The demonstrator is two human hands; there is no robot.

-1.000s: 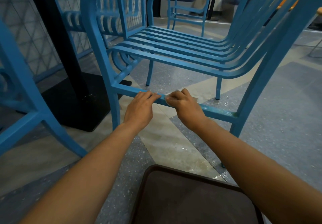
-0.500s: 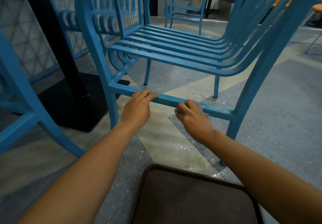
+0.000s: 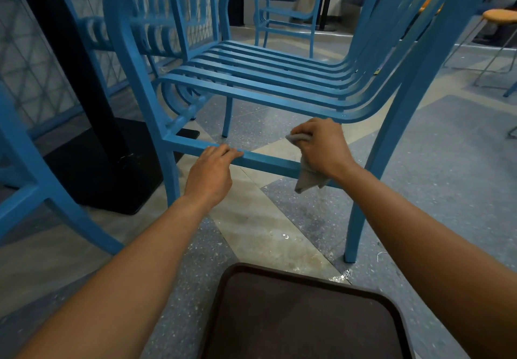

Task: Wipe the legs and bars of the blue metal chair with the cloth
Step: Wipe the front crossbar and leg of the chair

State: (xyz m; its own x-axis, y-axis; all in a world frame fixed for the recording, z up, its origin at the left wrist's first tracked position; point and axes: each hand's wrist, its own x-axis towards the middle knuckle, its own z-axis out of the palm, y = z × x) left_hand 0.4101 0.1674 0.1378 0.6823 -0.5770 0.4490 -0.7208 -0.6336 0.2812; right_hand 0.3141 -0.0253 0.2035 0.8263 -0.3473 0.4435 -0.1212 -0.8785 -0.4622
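Note:
The blue metal chair (image 3: 251, 84) fills the middle of the view, seen from its side, with a low side bar (image 3: 268, 161) running between two legs. My left hand (image 3: 209, 174) rests on that bar near its left end, fingers laid over the top. My right hand (image 3: 319, 149) is at the bar's right part and grips a grey cloth (image 3: 307, 178). The cloth hangs down over the bar below my palm. The right rear leg (image 3: 356, 219) stands just right of my right hand.
A dark brown tray (image 3: 302, 314) lies at the bottom centre, close to me. A black table post and base (image 3: 92, 163) stand left of the chair. Another blue chair's leg (image 3: 25, 191) is at the far left. More chairs and a stool (image 3: 500, 17) stand behind.
My right hand has slid right along the side bar and lifted, so the grey cloth now shows hanging below it. My left hand stays on the bar's left part.

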